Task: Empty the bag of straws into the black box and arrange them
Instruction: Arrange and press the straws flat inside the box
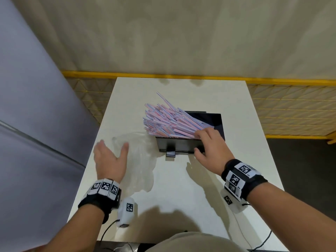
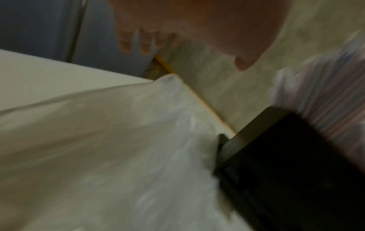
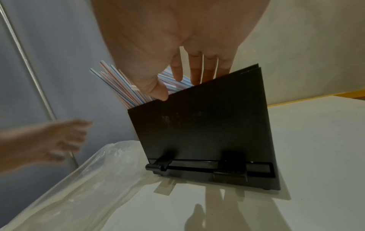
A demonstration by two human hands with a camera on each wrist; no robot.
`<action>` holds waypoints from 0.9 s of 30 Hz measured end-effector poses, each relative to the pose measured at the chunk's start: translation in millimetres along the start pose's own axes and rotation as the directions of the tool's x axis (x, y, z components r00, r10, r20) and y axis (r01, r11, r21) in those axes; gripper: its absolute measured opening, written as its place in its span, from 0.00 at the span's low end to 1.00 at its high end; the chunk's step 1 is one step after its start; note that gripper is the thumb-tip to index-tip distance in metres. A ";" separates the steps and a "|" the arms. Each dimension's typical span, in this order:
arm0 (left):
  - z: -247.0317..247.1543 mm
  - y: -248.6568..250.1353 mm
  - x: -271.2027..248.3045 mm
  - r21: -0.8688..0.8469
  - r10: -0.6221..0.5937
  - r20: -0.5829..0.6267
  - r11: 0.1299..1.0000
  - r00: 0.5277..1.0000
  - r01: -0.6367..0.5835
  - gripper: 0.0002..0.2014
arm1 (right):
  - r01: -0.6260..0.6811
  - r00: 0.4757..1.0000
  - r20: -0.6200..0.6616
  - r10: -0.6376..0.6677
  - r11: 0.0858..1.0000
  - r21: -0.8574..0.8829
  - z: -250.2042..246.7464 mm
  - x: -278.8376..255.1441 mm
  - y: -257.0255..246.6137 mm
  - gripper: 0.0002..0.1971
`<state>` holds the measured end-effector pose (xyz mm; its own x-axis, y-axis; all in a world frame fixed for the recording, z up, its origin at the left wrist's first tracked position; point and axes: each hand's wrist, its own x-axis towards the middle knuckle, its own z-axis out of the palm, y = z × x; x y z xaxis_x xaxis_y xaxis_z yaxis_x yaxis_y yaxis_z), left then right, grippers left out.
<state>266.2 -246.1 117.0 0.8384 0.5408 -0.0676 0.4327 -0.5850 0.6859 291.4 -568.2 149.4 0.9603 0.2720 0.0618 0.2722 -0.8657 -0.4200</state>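
Observation:
The black box (image 1: 179,145) stands mid-table, packed with pink, blue and white striped straws (image 1: 167,120) that lean out to the left over its rim. My right hand (image 1: 207,142) lies over the box's near right corner, straight fingers touching the straws, thumb down the front wall; the right wrist view shows these fingers (image 3: 194,68) behind the box (image 3: 203,125) among the straws (image 3: 122,84). The clear plastic bag (image 1: 138,159) lies flat and empty left of the box. My left hand (image 1: 111,151) hovers open above the bag's left part, holding nothing; the left wrist view is blurred, with bag (image 2: 118,148) below.
The white table (image 1: 236,142) has bare surface right of and in front of the box. A grey panel (image 1: 36,106) stands along the left. A yellow-framed mesh fence (image 1: 291,106) runs behind the table. Cables hang at the near edge.

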 end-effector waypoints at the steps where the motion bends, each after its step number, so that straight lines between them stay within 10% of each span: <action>1: -4.6 14.0 -1.6 -0.183 0.078 -0.025 0.980 0.997 -0.082 0.44 | -0.012 1.000 -0.001 0.012 1.000 0.017 0.6 1.6 1.8 0.23; 5: 0.8 88.6 -12.5 -0.620 0.166 0.161 0.784 0.973 -0.032 0.59 | -0.040 0.998 0.046 0.038 0.999 0.032 6.4 10.9 4.7 0.29; 8: 23.4 131.1 -14.7 -0.609 0.175 0.308 0.792 0.935 0.053 0.64 | -0.057 0.992 0.113 0.057 0.998 -0.004 7.2 19.4 2.4 0.31; 13: 43.9 151.1 15.5 -0.697 -0.026 0.229 0.693 0.973 0.182 0.49 | -0.091 0.987 0.137 0.083 0.994 0.056 6.0 24.2 5.5 0.33; 17: 44.9 143.0 21.0 -0.816 -0.139 0.254 0.500 0.957 0.289 0.36 | -0.061 0.996 0.069 0.055 0.993 0.098 6.0 19.2 8.8 0.34; 24: 40.9 129.4 33.9 -0.884 -0.175 0.436 0.104 0.883 0.457 0.47 | -0.010 1.000 0.029 0.008 0.998 0.059 -1.4 43.2 21.8 0.57; 27: 42.6 137.3 45.2 -0.851 -0.107 0.508 0.091 0.855 0.517 0.49 | 0.017 0.997 0.074 -0.019 0.999 0.033 -2.1 60.2 29.2 0.62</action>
<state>377.7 -327.8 177.2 0.8384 0.2179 -0.4996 0.1910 0.7411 0.6437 357.3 -577.9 142.8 0.9478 0.3189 0.0028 0.2862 -0.8465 -0.4488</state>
